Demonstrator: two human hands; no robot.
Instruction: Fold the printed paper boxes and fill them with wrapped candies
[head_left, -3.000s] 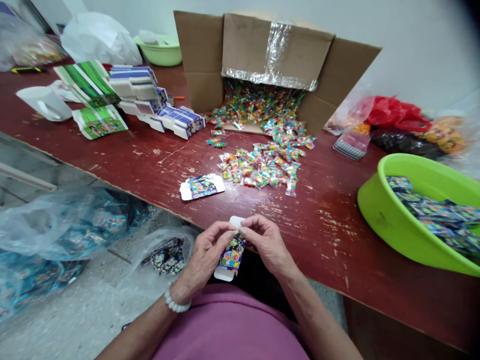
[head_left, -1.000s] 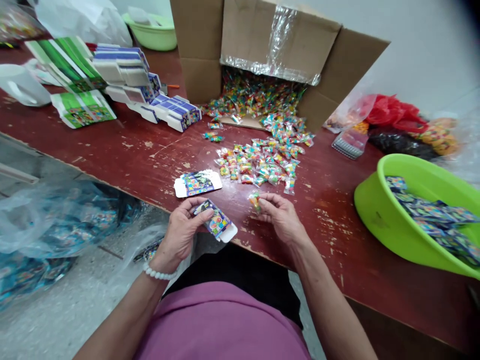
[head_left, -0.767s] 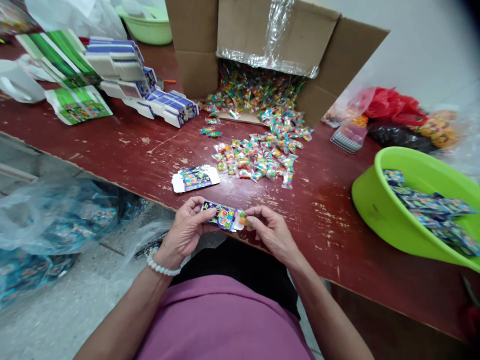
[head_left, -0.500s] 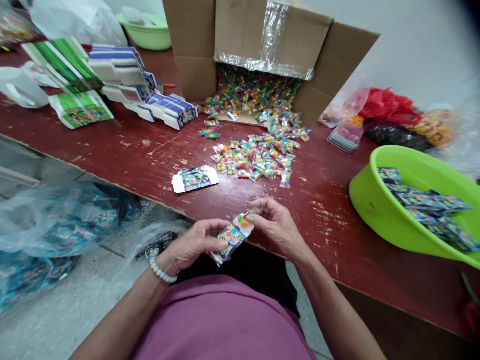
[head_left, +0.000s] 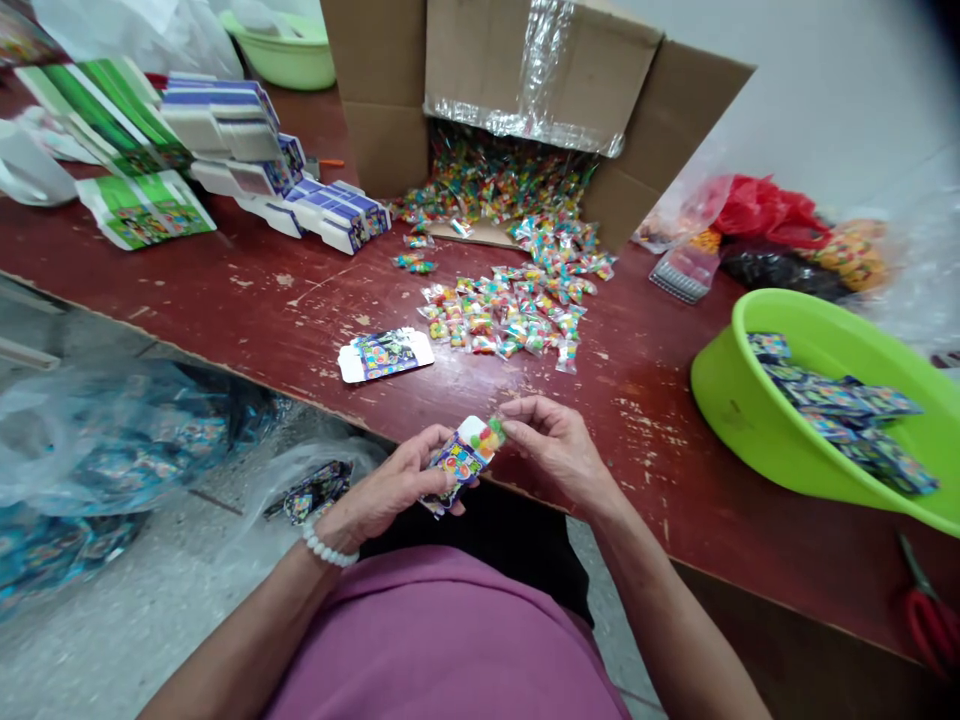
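Note:
My left hand is closed around a small printed candy box with its top end open, tilted up to the right. Between the thumb and fingers of my right hand is a clear packet of colourful candies, right at the box's open end. How much of the packet is inside the box I cannot tell. A flattened candy box lies on the table just ahead. Beyond it spreads a pile of wrapped candy packets, spilling from a cardboard carton.
At the right stands a green basin with several dark printed packs, and red-handled scissors lie near it. Stacks of purple flat boxes and green flat boxes are at the back left. Bags of blue packs sit below the table edge.
My right hand's candy packet now shows more plainly at the box's open end. The box in my left hand has shifted slightly left and up. The view has shifted slightly.

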